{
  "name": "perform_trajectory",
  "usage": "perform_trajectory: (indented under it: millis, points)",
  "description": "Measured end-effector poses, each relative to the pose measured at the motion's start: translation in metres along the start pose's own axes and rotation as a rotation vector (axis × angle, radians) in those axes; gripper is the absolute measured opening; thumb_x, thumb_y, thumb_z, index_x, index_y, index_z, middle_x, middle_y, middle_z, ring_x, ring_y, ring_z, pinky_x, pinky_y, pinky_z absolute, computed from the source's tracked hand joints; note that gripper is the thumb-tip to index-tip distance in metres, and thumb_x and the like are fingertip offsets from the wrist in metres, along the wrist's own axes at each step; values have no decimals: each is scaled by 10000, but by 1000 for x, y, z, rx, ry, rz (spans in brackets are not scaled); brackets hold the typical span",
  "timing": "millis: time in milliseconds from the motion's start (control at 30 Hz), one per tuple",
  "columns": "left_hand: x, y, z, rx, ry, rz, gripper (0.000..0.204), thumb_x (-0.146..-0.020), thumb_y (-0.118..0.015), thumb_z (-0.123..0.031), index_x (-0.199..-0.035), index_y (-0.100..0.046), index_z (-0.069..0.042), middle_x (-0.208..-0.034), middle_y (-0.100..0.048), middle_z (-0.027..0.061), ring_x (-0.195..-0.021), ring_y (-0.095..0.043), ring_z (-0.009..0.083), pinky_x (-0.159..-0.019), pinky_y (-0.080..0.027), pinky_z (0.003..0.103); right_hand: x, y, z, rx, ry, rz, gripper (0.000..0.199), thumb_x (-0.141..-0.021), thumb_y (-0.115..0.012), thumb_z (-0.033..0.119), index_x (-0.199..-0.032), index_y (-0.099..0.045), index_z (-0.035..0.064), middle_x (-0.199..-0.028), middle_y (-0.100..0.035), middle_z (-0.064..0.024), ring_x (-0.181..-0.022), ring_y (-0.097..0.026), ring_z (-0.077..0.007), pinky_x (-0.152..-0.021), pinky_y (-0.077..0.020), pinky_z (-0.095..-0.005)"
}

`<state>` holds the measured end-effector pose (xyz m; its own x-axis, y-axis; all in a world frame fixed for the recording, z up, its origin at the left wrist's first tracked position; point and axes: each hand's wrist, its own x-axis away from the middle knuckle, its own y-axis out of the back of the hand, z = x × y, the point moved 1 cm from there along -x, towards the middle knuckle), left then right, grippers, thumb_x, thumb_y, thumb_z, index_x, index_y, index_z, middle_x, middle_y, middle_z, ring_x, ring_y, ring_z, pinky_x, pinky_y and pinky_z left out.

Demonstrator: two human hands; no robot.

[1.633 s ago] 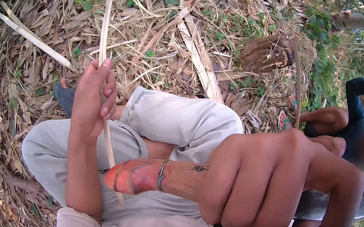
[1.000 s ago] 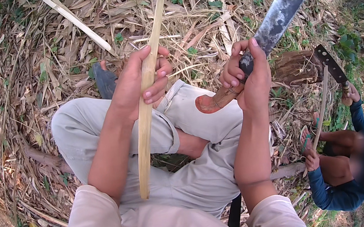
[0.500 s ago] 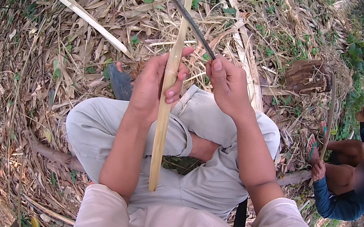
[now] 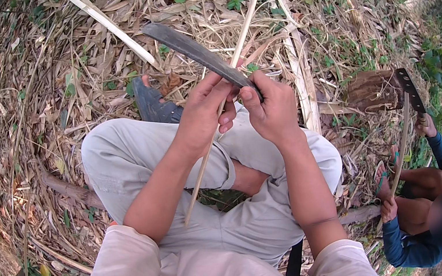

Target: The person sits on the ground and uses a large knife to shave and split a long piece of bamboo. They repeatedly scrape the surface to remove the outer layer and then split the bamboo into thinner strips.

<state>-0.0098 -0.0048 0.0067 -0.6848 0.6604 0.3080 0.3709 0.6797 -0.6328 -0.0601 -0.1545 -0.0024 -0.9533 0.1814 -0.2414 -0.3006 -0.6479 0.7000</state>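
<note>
My left hand [image 4: 201, 115] is closed around a long, pale bamboo strip [image 4: 202, 170], which runs aslant from above my lap to the far ground. The strip shows its narrow edge. In my right hand [image 4: 275, 104] is a machete [image 4: 192, 50], its dark, broad blade pointing to the far left. The blade crosses over the strip just beyond my left fingers, and those fingers are close against it. My right fist hides the handle. Whether the edge bites into the strip, I cannot tell.
Pale split strips lie on the leaf litter at far left [image 4: 112, 28] and beyond my right knee [image 4: 299, 75]. A dark shoe [image 4: 152, 104] is by my left knee. At right, near a cut stump [image 4: 370, 92], a seated person holds a knife [image 4: 411, 91] against a stick [image 4: 402, 140].
The bamboo strip has turned from its broad face to its edge. My machete has swung left and come down across it. The other person's knife has moved to their stick.
</note>
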Motion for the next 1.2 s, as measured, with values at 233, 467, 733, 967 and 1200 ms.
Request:
perform_trajectory:
  millis: [233, 467, 733, 967, 1200]
  points:
    - [4, -5, 12, -104, -129, -64, 416, -1047, -401, -160, -1443, -432, -37, -829, -556, -17, -510, -363, 18, -434, -305, 166, 2, -1, 2, 132, 99, -32, 711, -917, -402, 717, -730, -464, 34, -556, -458, -135, -514, -535, -353, -479, -397, -419]
    - [7, -2, 21, -251, -232, -94, 397, -1023, -489, -165, -1389, -499, -12, -740, -535, 10, -551, -461, 55, -497, -385, 230, -1, -1, 0, 158, 150, -60, 767, -830, -429, 810, -699, -496, 58, -530, -529, -99, -471, -588, -290, -418, -418, -408]
    - [18, -16, 24, -766, -429, -240, 170, -960, -486, -52, -1011, -609, 54, -820, -620, 207, -771, -594, 399, -706, -448, 440, -3, -4, -12, 181, 202, -125, 793, -796, -397, 856, -628, -450, 83, -516, -507, -86, -459, -572, -278, -413, -400, -401]
    - [20, -18, 17, -823, -487, -312, 231, -1005, -472, -125, -1026, -611, 59, -783, -602, 193, -717, -588, 335, -686, -451, 404, -7, -5, -33, 250, 143, -131, 750, -850, -419, 795, -636, -463, 77, -509, -515, -99, -448, -561, -307, -426, -416, -417]
    - [14, 3, 19, -680, -176, -300, 354, -1042, -424, -223, -1212, -580, 46, -787, -613, 184, -696, -591, 236, -637, -441, 342, -4, -10, -17, 220, 90, -21, 705, -867, -480, 743, -651, -478, 72, -520, -542, -104, -438, -554, -317, -426, -420, -428]
